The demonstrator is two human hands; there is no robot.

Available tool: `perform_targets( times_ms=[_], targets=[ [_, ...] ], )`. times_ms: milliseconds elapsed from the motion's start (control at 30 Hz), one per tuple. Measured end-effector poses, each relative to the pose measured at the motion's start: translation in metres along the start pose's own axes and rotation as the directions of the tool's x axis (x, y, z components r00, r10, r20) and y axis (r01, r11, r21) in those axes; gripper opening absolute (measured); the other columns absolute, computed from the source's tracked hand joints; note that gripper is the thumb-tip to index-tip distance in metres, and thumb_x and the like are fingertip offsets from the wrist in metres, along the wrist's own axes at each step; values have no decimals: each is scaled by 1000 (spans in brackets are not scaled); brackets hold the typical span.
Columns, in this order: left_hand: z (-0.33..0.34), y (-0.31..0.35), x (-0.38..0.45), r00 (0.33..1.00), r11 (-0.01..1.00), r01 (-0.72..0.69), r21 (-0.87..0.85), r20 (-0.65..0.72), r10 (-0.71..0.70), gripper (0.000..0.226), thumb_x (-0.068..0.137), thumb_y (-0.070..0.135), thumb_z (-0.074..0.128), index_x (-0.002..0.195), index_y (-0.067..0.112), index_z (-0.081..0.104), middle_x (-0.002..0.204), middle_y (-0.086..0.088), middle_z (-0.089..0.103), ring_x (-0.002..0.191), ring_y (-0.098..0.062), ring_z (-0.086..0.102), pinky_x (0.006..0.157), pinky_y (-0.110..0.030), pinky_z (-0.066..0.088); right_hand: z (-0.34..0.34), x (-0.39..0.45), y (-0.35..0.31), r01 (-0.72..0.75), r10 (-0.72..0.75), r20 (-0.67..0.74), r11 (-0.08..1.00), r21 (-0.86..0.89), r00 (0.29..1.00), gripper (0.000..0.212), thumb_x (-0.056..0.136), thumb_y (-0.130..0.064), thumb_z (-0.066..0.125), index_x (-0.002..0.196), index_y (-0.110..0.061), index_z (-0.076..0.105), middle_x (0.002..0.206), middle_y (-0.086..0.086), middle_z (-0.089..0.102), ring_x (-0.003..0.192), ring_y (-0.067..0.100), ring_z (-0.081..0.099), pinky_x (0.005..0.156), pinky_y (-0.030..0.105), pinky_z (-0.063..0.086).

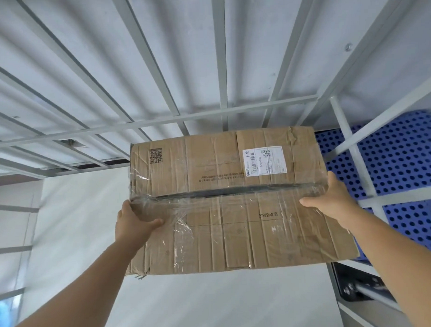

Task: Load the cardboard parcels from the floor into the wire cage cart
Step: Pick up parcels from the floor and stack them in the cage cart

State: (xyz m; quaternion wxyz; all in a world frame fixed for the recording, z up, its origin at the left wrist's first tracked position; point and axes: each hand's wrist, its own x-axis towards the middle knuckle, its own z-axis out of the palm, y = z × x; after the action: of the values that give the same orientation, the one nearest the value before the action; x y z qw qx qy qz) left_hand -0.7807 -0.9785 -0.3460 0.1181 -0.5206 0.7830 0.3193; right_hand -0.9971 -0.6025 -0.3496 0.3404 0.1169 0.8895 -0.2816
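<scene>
A taped cardboard parcel [235, 201] is held by both side edges inside the wire cage cart [220, 65]. It is grasped by the left hand [133, 222] and right hand [333, 198], thumbs laid on top, beside a blue perforated panel [400, 161].

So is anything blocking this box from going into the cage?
Nothing visible does. The cardboard parcel is held in the left hand and right hand, inside the cage's grey bars. The white floor panel showing beside and in front of it is bare; beneath the parcel is hidden.
</scene>
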Motion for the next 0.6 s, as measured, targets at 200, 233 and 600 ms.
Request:
perform_targets(
  times_ms=[200,233,600],
  targets=[
    [28,1,28,1000,1000,-9,-17,-22,9,113,66,29,88,152,14,17,146,-10,38,131,-31,42,104,-48,41,18,38,2,46,-46,-32,999,-22,998,124,70,-23,87,157,-23,-2,163,5,7,149,24,14,118,46,22],
    [31,1,33,1000,1000,-14,-20,-24,14,113,66,29,87,152,15,15,147,-9,37,132,-31,41,104,-48,41,20,43,2,52,-53,-37,998,-28,998,124,70,-23,87,157,-24,-2,163,4,7,149,24,14,117,45,22],
    [57,9,65,999,998,-39,-40,-36,38,110,69,24,86,153,19,15,148,-8,35,133,-29,40,104,-45,40,31,89,1,96,-99,-78,995,-32,992,122,72,-20,86,156,-24,-2,164,4,5,150,21,11,119,42,19]
  ],
)
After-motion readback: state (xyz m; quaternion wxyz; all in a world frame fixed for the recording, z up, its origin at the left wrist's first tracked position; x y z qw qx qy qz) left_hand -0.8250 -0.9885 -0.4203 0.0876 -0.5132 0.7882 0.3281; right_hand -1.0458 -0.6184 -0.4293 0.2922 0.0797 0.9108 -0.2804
